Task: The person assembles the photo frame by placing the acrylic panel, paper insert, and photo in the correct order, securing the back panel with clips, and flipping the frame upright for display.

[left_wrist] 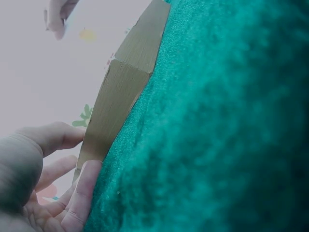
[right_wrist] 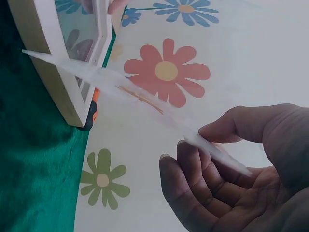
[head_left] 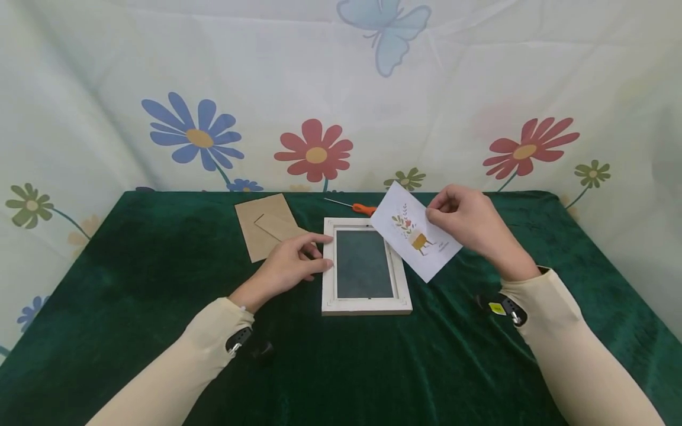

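Observation:
A white wooden picture frame (head_left: 367, 305) with a clear pane lies on the green cloth in the head view. My left hand (head_left: 290, 260) touches its left side with thumb and fingers fairly straight; the left wrist view has the fingertips along the wooden frame's edge (left_wrist: 113, 101). Between thumb and fingers my right hand (head_left: 469, 222) pinches a white card (head_left: 391, 204) printed with a potted plant. Tilted, that card covers part of the frame's right side from the head view. Seen nearly edge-on, the card (right_wrist: 96, 75) crosses the right wrist view.
Left of the frame lies a brown backing board (head_left: 266, 204) with a stand leg. Behind the frame is a screwdriver (head_left: 362, 209) with an orange handle, partly hidden by the card. A flower-printed curtain (head_left: 415, 100) hangs behind the green-covered table (head_left: 160, 266).

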### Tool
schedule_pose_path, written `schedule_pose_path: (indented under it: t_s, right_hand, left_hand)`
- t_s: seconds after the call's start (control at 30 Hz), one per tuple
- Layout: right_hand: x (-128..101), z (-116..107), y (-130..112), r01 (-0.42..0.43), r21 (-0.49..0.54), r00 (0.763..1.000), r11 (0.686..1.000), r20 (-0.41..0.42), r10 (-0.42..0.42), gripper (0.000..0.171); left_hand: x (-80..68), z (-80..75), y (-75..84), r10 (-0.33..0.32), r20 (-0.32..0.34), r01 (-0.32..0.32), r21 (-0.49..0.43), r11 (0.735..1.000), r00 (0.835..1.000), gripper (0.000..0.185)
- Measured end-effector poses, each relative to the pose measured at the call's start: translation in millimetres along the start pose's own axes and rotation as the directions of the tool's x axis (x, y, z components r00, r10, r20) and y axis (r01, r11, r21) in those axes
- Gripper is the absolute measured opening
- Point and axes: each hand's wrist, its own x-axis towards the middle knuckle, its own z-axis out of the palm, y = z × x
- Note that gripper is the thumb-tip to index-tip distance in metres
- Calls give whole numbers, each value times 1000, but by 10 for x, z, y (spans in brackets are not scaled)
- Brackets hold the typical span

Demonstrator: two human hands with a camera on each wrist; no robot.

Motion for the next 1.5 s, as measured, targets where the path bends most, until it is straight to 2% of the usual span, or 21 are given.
schedule_pose_path:
  t_s: [0.37, 0.83, 0.97, 1.23, 1.5]
  right_hand:
    - [-25, 71, -112, -7, -59, 1000, 998, 23, 9, 20]
    - [-34, 270, -257, 11, -46, 1000, 999, 21, -10, 27]
    - [-52, 301, -282, 31, -42, 999, 999, 22, -30, 29]
    - [-80, 345, -295, 80, -91, 997, 993, -8, -81, 17]
    - [-88, 400, -336, 144, -130, 989, 981, -11, -147, 13]
  left_hand:
    - [7, -9, 4, 5, 7, -5, -3, 1000, 1000, 53]
    - [11, -11, 3, 7, 7, -7, -1, 1000, 1000, 53]
    - [11, -14, 3, 6, 10, -6, -2, 1000, 1000, 53]
    - [15, -22, 13, 8, 8, -8, 0, 1000, 1000, 53]
    - [18, -21, 9, 5, 12, -5, -6, 1000, 1000, 53]
